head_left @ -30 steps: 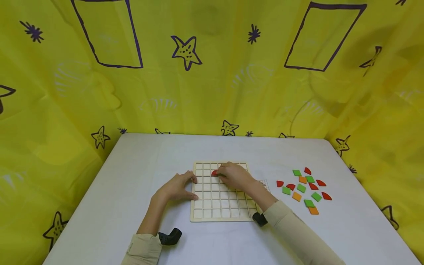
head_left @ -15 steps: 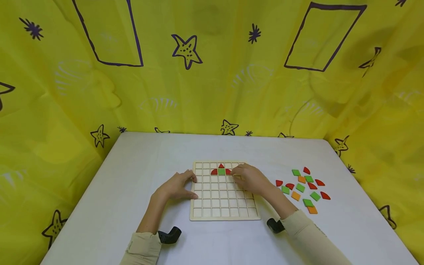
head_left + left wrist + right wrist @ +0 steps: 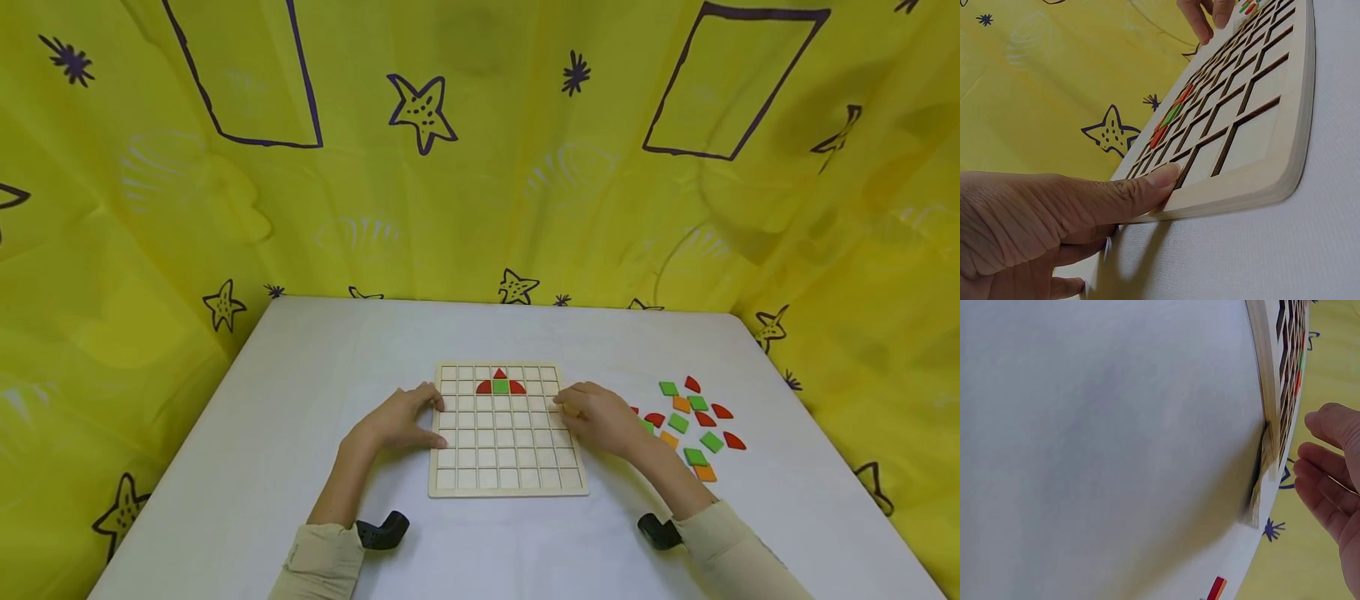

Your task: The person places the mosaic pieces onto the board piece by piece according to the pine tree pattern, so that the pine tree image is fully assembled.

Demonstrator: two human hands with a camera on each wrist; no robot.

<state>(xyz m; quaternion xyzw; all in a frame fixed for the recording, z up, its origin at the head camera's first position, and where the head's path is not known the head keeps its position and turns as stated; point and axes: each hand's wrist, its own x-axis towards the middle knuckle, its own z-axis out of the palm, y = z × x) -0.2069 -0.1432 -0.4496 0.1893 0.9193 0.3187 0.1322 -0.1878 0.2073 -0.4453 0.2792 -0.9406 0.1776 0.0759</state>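
A square wooden grid board (image 3: pixel 510 492) lies flat on the table. Near its far edge sit a green square tile (image 3: pixel 501 386), two red quarter-circle tiles either side, and a small red tile (image 3: pixel 499 374) with a pointed top above. My left hand (image 3: pixel 401 419) rests on the board's left edge, the thumb (image 3: pixel 1163 175) straight on the rim and the fingers apart from it. Beside the right edge hovers my right hand (image 3: pixel 603 421), its fingers loosely bent, nothing between them. In the right wrist view its fingertips and thumb are apart.
Loose tiles lie right of the board: several red quarter-circles (image 3: pixel 734 441), green squares (image 3: pixel 712 442) and orange squares (image 3: pixel 705 473), some partly behind the right hand. A thin sheet (image 3: pixel 1259 494) lies against the board's right edge. A yellow curtain (image 3: pixel 480 208) hangs behind the white table (image 3: pixel 225 467).
My right hand has moved right, off the grid to its right side, uncovering the right red quarter-circle beside the green square. My left hand has stayed at the left edge.
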